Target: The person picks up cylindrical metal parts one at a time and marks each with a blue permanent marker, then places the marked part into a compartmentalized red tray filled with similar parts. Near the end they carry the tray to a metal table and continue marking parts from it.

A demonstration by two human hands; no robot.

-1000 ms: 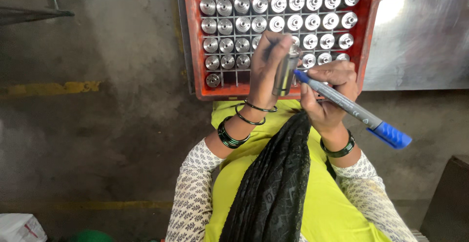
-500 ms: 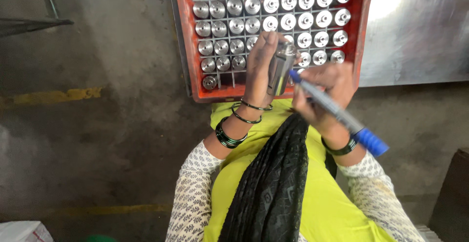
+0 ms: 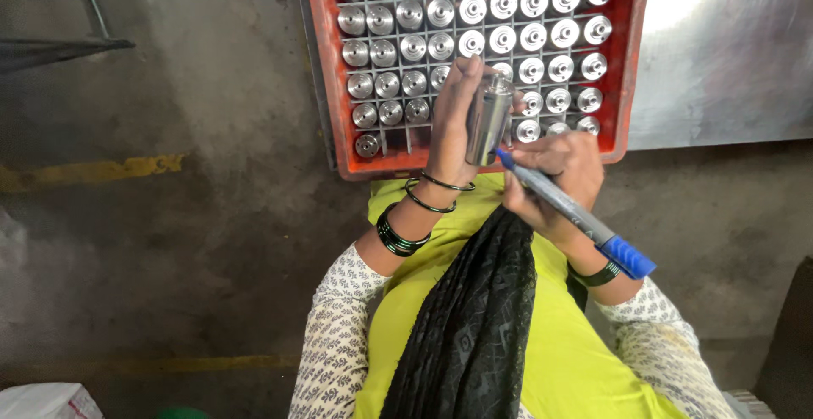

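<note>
While the left hand [image 3: 453,123] wraps the steel cylinder [image 3: 489,121] above the red tray [image 3: 326,72], the right hand [image 3: 550,173] pinches a marker [image 3: 576,213], tip touching it. Looks heavy, rigid and slick: a full-palm grip around the middle suits it.

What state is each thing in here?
Metal cylinder: lifted, upright, gripped by left hand.
Marker: uncapped, tip at the cylinder, held by right hand.
Red crate: nearly full of metal parts, some cells empty near the front.
</note>
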